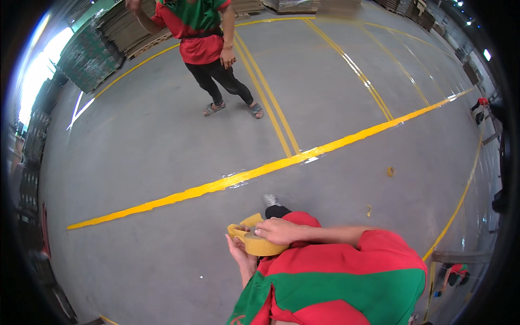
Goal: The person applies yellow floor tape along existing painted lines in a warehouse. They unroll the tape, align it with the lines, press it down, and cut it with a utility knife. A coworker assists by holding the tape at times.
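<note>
A wide roll of yellow tape (265, 248) is held in front of my body, at the lower middle of the view. My right hand (279, 231) is closed on it, fingers over its upper side. A loose, folded length of the same tape (251, 220) sticks out beyond the roll. My left hand (242, 253) reaches up along the roll's left side, with its fingers at the loose tape. Its fingertips are partly hidden there, but the hand looks closed around the tape.
A broad yellow line (216, 186) crosses the grey floor (162, 260) ahead. A co-worker (201, 49) stands beyond it. On the right lie a small tape roll (390, 171) and a curled yellow scrap (369, 210). Wrapped stacks (91, 59) stand far left.
</note>
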Demonstrator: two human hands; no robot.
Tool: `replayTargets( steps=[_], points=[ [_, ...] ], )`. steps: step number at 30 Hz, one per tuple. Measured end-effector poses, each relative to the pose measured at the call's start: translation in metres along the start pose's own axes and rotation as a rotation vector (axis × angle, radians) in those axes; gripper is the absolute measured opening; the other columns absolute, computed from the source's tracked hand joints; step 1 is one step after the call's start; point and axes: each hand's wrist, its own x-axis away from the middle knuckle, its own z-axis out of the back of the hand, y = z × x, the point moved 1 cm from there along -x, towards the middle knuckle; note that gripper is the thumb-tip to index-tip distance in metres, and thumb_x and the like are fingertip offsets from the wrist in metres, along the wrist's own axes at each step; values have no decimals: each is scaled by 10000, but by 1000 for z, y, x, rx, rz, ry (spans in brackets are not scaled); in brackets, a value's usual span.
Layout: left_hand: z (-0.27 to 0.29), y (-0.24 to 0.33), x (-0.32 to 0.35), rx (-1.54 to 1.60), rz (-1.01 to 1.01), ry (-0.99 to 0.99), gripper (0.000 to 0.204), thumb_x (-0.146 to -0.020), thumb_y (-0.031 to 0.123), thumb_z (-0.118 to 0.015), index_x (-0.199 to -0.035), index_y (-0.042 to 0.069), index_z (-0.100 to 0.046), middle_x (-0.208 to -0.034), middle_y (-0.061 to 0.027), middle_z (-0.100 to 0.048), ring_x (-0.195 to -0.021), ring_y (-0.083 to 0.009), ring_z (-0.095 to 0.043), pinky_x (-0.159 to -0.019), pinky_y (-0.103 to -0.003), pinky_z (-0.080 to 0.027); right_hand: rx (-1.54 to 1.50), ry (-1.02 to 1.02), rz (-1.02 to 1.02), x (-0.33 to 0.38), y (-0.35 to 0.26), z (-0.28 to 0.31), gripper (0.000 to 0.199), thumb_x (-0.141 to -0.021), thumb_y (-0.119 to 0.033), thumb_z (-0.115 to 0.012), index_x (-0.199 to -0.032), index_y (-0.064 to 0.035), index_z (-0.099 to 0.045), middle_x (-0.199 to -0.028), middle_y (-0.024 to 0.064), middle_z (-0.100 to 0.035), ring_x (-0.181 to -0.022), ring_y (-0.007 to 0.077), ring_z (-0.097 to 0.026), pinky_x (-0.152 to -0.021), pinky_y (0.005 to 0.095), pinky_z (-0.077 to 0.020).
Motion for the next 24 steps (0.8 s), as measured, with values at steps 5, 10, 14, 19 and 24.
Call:
replayTargets(
  steps=[5,10,14,19,24],
  points=[
    [38,78,-23,165,-131,366,681,-981,638,-434,-1207,18,-600,-1129,-139,-654,-1090,-275,-614,-992,-416,-487,5,-122,42,-101,-37,-34,399,-1009,-326,-458,-1071,17,-653,-1043,270,-663,-989,440,-638,-886,516,-478],
    [89,203,-30,179,-392,486,730,-967,669,-448,-1219,-7,-563,-1160,-166,-639,-1066,-280,-614,-977,-414,-489,110,-386,152,-244,-107,-91,397,-1010,-315,-460,-1101,27,-641,-1064,261,-670,-1037,435,-625,-907,495,-473],
    [120,291,-23,185,-599,538,759,-954,714,-419,-1203,12,-564,-1146,-159,-633,-1055,-271,-610,-937,-408,-501,108,-665,224,-341,-180,-141,390,-1011,-310,-465,-1104,26,-638,-1061,268,-663,-1045,438,-616,-908,500,-464],
    [158,385,-37,271,-745,655,721,-975,699,-386,-1225,43,-549,-1134,-124,-612,-1053,-254,-603,-900,-399,-514,165,-740,308,-432,-248,-193,371,-1012,-298,-469,-1062,31,-634,-1005,262,-663,-988,443,-619,-871,505,-469],
    [232,523,-29,273,-783,745,600,-994,629,-437,-1232,91,-553,-1151,-81,-595,-1034,-207,-599,-862,-355,-523,120,-777,272,-501,-299,-271,374,-1014,-300,-475,-1028,44,-620,-976,258,-655,-949,430,-616,-845,492,-468]
  ],
)
